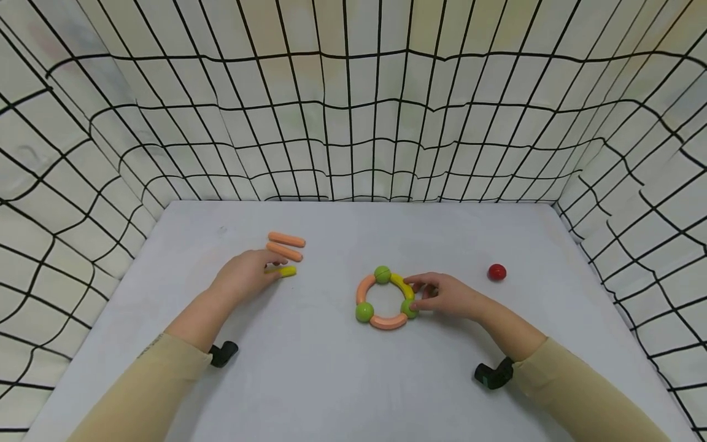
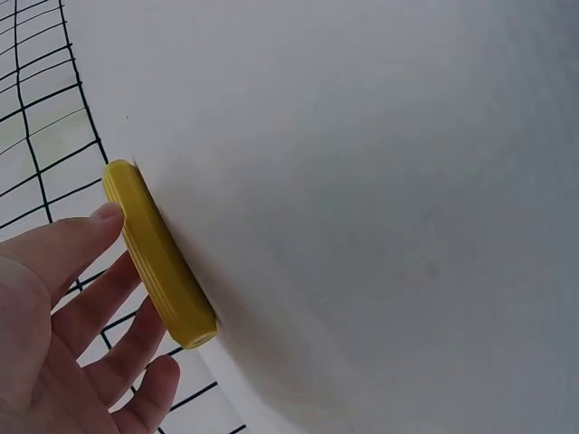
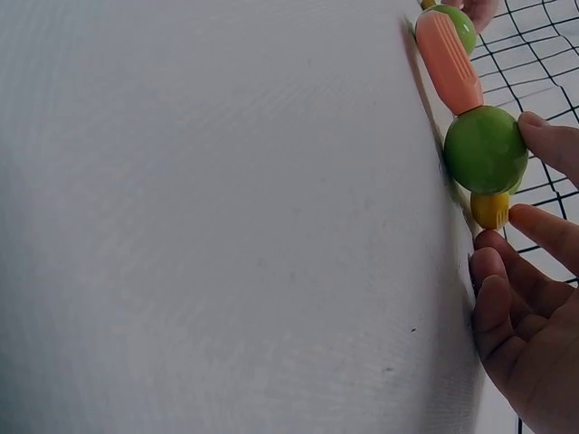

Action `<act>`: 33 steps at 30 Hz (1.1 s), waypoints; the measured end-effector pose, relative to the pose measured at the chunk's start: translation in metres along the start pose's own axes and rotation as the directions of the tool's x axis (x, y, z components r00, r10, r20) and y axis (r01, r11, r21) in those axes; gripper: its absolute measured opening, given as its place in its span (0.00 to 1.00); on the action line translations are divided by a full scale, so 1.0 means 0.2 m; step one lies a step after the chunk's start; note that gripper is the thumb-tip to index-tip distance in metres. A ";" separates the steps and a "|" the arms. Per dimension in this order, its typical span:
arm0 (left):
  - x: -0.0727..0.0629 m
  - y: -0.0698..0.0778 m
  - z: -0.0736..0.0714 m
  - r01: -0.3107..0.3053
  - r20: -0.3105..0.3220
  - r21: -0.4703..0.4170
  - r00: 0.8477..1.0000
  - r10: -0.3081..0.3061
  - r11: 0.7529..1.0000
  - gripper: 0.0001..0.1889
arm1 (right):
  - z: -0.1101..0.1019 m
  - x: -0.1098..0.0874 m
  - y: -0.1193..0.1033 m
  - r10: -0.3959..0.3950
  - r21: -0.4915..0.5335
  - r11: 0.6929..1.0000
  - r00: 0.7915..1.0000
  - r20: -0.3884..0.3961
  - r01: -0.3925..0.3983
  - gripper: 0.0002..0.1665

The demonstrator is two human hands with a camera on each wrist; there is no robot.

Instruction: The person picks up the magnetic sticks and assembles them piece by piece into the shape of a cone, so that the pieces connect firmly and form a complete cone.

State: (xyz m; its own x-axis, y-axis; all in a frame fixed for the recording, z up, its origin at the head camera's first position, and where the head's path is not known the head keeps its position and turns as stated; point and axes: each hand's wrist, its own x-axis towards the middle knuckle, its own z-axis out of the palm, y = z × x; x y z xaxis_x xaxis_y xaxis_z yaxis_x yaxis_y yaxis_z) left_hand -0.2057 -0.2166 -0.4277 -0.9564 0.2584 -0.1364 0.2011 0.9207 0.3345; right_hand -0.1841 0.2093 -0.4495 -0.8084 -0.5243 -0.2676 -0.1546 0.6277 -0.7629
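A yellow ridged stick (image 2: 161,258) is pinched by my left hand (image 1: 247,277), with the thumb on its side and the fingers behind it. Just beyond that hand lie two orange sticks (image 1: 286,239), side by side. A ring of curved orange pieces (image 1: 388,322), a yellow piece (image 1: 401,284) and green balls (image 1: 364,312) rests on the table at the centre. My right hand (image 1: 446,296) is at its right side. The thumb touches a green ball (image 3: 486,150), and the index fingertip is at the yellow piece beside it; the other fingers bend loosely.
A red ball (image 1: 497,272) sits on the white table (image 1: 309,380), right of the ring. White walls with a black grid net (image 1: 348,107) enclose the table's back and sides. Black devices (image 1: 495,373) are worn at both wrists.
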 end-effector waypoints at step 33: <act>0.00 0.04 -0.03 0.016 0.065 0.002 0.998 -0.016 1.000 0.13 | 0.01 0.01 0.01 0.017 0.008 1.000 1.000 -0.003 -0.017 0.36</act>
State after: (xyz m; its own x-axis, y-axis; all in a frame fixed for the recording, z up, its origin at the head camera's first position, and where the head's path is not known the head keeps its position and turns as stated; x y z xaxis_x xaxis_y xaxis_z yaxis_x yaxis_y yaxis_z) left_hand -0.2063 -0.2113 -0.4197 -0.9436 0.2619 -0.2026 0.1859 0.9253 0.3304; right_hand -0.1857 0.2086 -0.4522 -0.8125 -0.5120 -0.2787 -0.1363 0.6317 -0.7632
